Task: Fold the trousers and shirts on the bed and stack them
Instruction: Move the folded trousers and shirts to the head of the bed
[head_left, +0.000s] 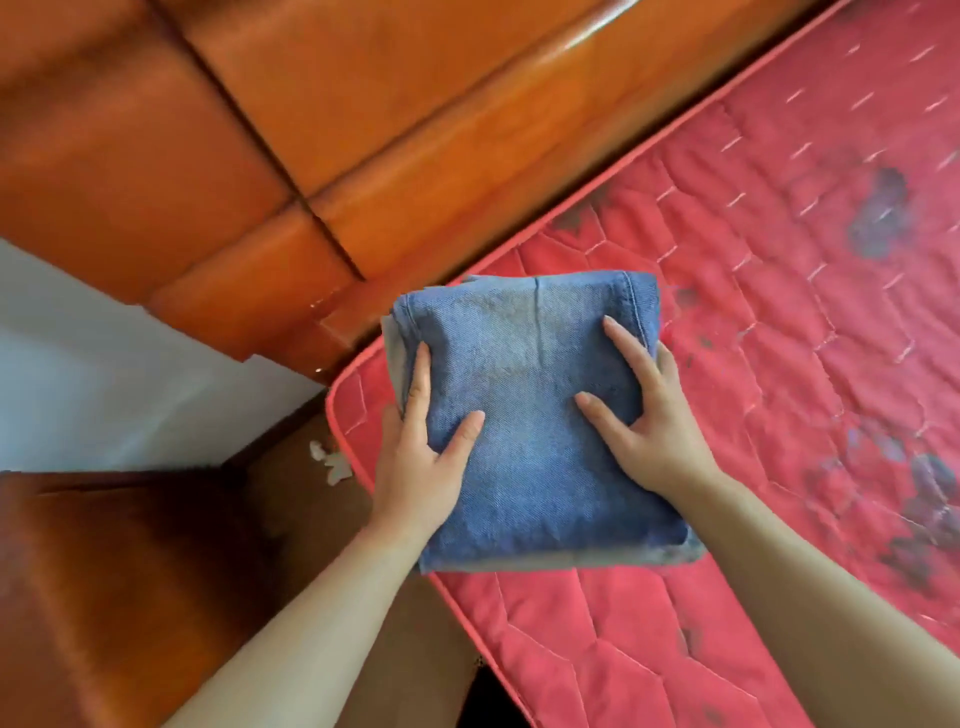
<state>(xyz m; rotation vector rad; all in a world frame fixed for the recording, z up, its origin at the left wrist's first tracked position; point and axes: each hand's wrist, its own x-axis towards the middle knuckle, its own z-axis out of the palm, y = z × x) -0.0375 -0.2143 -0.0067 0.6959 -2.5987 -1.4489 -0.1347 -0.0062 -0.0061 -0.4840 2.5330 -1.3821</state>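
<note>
A pair of blue denim trousers (524, 364), folded into a thick rectangle, sits over the corner of the red quilted mattress (779, 312). My left hand (421, 457) grips its left edge, thumb on top and fingers wrapped around the side. My right hand (644, 415) holds its right edge the same way, thumb on top. A paler grey layer of fabric shows under the denim at the left and bottom edges. No shirts are in view.
An orange wooden headboard (260, 130) runs along the mattress's upper-left side. A dark wooden surface (104, 571) lies at lower left, with a white wall (104, 374) behind. Small white scraps (330, 460) lie beside the mattress corner. Dark stains mark the mattress on the right.
</note>
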